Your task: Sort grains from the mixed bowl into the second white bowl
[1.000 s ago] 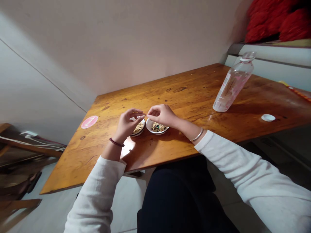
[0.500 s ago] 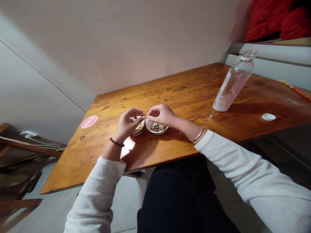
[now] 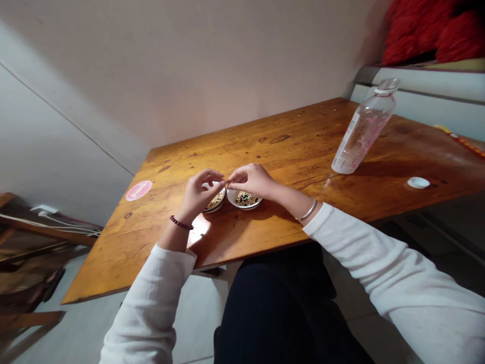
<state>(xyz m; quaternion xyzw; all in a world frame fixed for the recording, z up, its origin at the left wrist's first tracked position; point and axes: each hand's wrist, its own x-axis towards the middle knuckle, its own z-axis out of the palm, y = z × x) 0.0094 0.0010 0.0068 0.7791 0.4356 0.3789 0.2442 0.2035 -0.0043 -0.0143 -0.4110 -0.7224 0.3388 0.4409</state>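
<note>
Two small white bowls stand side by side on the wooden table. The left bowl (image 3: 214, 207) holds pale beads or grains, and the right bowl (image 3: 248, 207) a mix of pale, dark and green ones. Over the left bowl, my left hand (image 3: 200, 191) is pinched, thumb against fingertips. My right hand (image 3: 253, 181) makes a similar pinch above the right bowl. Both sets of fingertips meet, or nearly meet, between the bowls. Whatever they hold is too small to make out. Parts of both bowls are hidden behind my hands.
On the wooden table (image 3: 242, 151), a clear plastic bottle (image 3: 366, 131) stands at the right, with a white cap (image 3: 419, 182) near it. A round pink sticker (image 3: 138, 190) marked 1 is at the left. The wall (image 3: 227, 71) borders the far edge.
The fingertips of my two hands have come slightly closer together. Bowls, bottle and cap keep their places.
</note>
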